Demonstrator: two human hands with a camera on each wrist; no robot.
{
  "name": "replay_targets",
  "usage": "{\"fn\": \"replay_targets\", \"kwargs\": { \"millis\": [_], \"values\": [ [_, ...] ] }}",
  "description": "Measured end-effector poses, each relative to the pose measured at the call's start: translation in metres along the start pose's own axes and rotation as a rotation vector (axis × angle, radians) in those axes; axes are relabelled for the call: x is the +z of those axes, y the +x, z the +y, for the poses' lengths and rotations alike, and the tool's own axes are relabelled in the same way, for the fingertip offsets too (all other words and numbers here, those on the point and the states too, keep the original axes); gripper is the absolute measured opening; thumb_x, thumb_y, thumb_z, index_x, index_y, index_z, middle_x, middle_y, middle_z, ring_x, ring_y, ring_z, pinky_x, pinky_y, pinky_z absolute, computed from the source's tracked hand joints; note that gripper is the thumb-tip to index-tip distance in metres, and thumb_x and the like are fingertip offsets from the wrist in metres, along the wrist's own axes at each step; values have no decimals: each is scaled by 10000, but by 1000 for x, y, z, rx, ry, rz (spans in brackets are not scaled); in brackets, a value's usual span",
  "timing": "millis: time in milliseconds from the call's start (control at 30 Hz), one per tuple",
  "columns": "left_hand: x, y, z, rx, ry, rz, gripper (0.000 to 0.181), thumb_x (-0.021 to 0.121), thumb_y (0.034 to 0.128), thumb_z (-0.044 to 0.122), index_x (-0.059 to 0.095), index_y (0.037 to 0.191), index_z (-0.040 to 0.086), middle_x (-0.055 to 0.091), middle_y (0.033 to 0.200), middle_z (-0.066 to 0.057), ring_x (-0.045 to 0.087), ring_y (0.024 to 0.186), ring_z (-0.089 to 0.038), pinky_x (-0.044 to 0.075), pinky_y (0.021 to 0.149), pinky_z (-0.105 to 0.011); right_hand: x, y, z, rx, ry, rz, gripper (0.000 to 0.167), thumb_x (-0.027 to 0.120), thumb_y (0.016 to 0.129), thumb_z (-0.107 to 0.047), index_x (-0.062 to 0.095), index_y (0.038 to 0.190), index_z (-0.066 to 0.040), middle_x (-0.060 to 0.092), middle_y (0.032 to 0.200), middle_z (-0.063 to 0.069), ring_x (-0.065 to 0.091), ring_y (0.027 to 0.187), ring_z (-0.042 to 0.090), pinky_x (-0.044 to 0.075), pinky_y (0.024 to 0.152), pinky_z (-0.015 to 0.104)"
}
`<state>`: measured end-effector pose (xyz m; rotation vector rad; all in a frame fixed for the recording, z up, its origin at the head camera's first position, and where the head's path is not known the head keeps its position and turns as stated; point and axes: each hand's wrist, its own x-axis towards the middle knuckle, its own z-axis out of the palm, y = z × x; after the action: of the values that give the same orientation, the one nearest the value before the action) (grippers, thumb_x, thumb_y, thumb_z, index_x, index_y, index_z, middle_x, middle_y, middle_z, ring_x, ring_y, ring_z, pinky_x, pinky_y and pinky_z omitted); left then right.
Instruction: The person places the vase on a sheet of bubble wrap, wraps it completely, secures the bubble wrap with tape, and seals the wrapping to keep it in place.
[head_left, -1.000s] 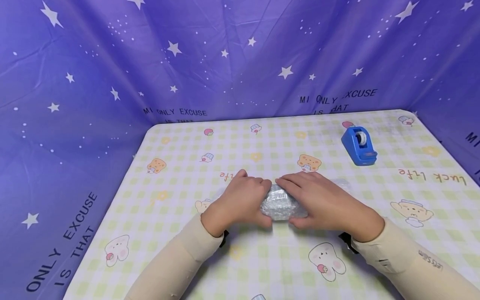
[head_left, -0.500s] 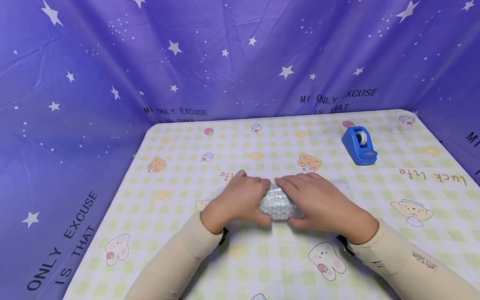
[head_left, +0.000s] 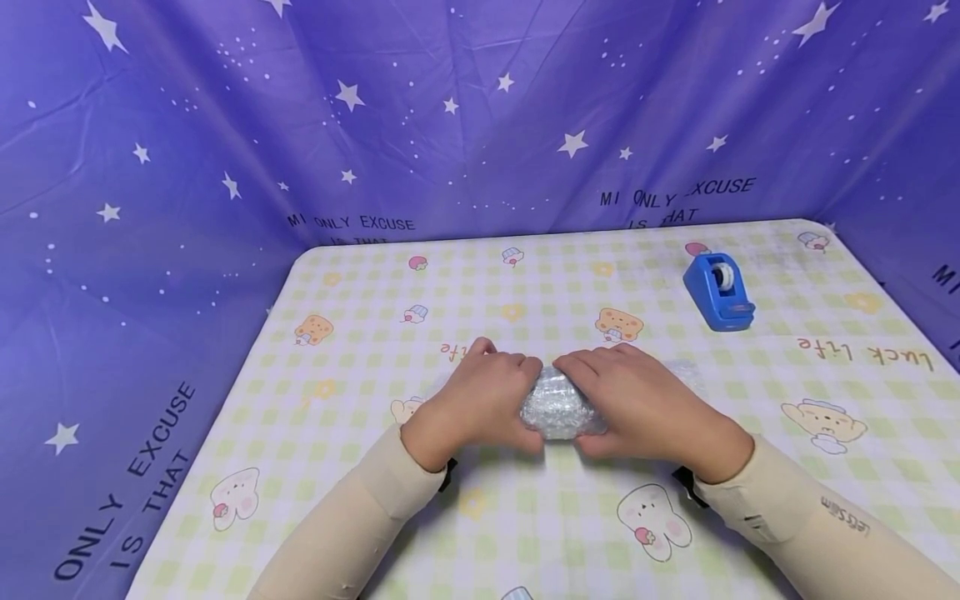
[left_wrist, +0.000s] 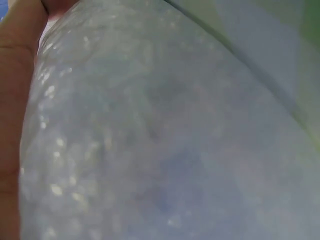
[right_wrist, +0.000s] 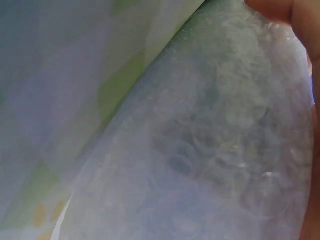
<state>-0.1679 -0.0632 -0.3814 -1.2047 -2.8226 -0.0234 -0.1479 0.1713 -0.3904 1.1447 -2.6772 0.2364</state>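
Observation:
A roll of clear bubble wrap (head_left: 561, 407) lies crosswise on the table, between and under both hands in the head view. My left hand (head_left: 487, 404) grips its left part, thumb on the near side and fingers over the top. The right hand (head_left: 637, 404) holds the right part the same way, a small gap from the left. Close up, the bubble wrap (left_wrist: 150, 125) fills most of the left wrist view. In the right wrist view the bubble wrap (right_wrist: 215, 135) curves beneath the palm. Whether anything is wrapped inside cannot be seen.
A blue tape dispenser (head_left: 718, 292) with a roll of tape stands at the back right of the table. The checkered tablecloth (head_left: 360, 500) covers the tabletop. A purple star-printed curtain (head_left: 465, 150) hangs behind and at both sides.
Both hands keep their grip and stay almost in place. The bubble wrap between them has turned slightly, and the right forearm has shifted a little to the left.

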Motion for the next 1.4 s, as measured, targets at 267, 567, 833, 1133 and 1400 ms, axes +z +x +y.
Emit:
{"fn": "replay_targets", "kwargs": {
  "millis": [267,567,833,1133,1400],
  "values": [
    [-1,-2,1,6,31,14,604,737,628,615,610,1024,177,668,917,64,655,797,-136,413,844,-393,0,-1,1,7,13,-7,887,850,634,-539,589,1338,-66,700,1193,46,682,1071,225,503,919,470],
    [-6,-3,2,16,53,7,658,717,655,643,620,1103,172,685,998,53,672,876,-149,419,870,-409,1,-2,3,7,41,0,863,842,633,-520,600,1323,-61,703,1162,31,678,1011,194,508,914,453],
    [-8,-4,2,34,89,-1,942,729,670,709,541,1399,144,656,1325,21,630,1170,-183,402,989,-450,-2,0,6,33,125,-24,836,864,615,-484,628,1305,-74,713,1123,-13,658,953,111,529,856,415],
    [-8,-3,8,67,150,43,945,766,653,724,541,1372,154,631,1321,38,610,1167,-185,402,974,-420,-2,0,13,57,191,-59,803,874,623,-475,639,1296,-104,702,1110,-75,625,914,35,538,825,350],
    [-1,-3,15,93,219,111,881,776,654,663,575,1317,119,659,1226,15,637,1093,-191,425,940,-399,-2,0,13,77,231,-73,734,876,627,-439,643,1255,-140,669,1051,-137,581,839,0,520,758,284]
  ]
}}
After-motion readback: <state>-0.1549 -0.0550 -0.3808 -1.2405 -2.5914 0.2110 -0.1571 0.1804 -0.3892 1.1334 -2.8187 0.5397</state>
